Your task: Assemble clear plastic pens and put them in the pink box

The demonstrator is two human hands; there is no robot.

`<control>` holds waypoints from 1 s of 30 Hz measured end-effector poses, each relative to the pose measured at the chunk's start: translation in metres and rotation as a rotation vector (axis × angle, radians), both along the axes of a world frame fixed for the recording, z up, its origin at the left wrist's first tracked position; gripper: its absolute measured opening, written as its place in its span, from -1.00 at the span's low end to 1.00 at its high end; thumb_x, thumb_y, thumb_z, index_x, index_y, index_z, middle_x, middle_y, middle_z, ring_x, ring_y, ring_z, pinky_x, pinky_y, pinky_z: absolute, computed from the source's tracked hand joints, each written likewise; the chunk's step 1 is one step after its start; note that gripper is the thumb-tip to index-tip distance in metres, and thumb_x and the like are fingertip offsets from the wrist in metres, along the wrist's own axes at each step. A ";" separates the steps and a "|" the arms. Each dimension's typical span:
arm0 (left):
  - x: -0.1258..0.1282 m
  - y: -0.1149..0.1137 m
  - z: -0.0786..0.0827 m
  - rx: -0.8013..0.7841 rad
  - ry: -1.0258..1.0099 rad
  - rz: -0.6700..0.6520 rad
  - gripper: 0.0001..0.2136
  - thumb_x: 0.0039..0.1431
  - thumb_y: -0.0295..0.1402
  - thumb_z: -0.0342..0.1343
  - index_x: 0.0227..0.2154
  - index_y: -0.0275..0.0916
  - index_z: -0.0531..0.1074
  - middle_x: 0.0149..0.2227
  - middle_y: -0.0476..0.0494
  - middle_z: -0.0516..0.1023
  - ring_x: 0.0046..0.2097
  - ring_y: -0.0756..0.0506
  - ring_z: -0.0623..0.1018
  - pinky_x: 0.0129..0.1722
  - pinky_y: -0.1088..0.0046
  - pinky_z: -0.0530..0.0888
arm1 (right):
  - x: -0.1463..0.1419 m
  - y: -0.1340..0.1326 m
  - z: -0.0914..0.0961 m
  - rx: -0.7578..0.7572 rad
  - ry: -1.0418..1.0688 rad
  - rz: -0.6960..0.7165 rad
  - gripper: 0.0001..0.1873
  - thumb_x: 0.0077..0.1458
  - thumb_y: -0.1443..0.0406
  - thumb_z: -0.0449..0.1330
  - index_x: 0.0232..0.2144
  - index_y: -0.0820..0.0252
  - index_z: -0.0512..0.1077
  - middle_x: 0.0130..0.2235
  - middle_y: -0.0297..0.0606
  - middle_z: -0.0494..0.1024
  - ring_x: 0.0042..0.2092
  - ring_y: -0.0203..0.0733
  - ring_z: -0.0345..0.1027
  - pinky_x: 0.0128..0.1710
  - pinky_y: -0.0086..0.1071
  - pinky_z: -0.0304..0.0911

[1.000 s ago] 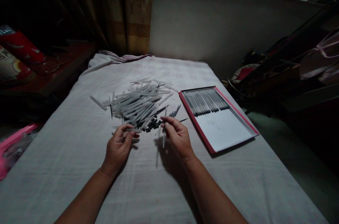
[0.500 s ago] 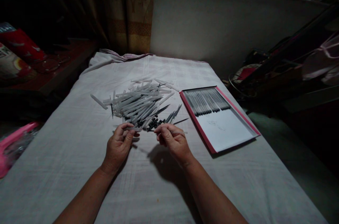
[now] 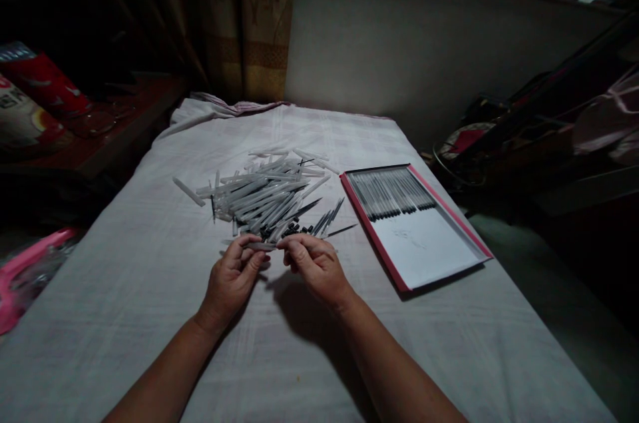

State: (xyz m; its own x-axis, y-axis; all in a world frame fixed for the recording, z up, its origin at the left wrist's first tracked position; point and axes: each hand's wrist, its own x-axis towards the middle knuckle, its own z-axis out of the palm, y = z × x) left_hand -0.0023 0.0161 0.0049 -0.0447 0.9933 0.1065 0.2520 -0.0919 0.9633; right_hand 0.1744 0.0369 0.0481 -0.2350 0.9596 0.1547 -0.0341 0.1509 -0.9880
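Plastic slender tube [image 3: 263, 246], left hand [image 3: 230, 281]

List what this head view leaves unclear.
Head view:
Whatever the right hand pinches: mostly covered by that hand.
Pale tube: one end hidden in the left hand.
Black caps: partly behind the right hand.
Marks in the box: too faint to read.
Pink object: cut off by the left edge.

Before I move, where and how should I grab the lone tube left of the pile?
I'd pinch the tube around its middle, thumb and fingertip across its long sides, probably coming from its near left side. It's slim, straight and lies slantwise on the cloth, with that side free, while the pile sits close to its right.
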 end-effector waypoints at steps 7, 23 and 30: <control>-0.016 -0.002 0.008 0.462 0.578 0.032 -0.73 0.30 -0.14 0.07 -0.18 -0.16 0.59 -0.30 -0.10 0.71 -0.38 -0.09 0.68 -0.39 0.52 0.54 | -0.014 0.008 0.002 0.014 -0.173 0.102 -0.62 0.21 0.10 0.14 -0.08 0.21 0.54 -0.47 -0.35 0.46 -0.50 -0.33 0.24 -0.48 -0.46 0.18; -0.026 0.007 0.001 0.593 0.564 0.189 -0.85 0.33 -0.41 0.04 -0.12 -0.21 0.47 -0.24 -0.11 0.58 -0.21 -0.07 0.58 -0.17 0.44 0.49 | 0.049 0.049 -0.015 0.113 -1.157 -0.247 -0.80 0.22 0.26 0.19 -0.18 0.06 0.62 -0.17 -0.22 0.62 -0.13 -0.13 0.48 -0.19 -0.35 0.26; -0.026 0.011 0.004 0.559 0.560 0.139 -0.79 0.33 -0.42 0.05 -0.05 -0.20 0.50 -0.21 -0.11 0.55 -0.18 -0.05 0.56 -0.16 0.46 0.47 | 0.036 0.049 -0.013 0.094 -1.319 -0.140 -0.83 0.19 0.20 0.22 -0.23 0.07 0.60 -0.17 -0.20 0.59 -0.16 -0.12 0.48 -0.29 -0.36 0.20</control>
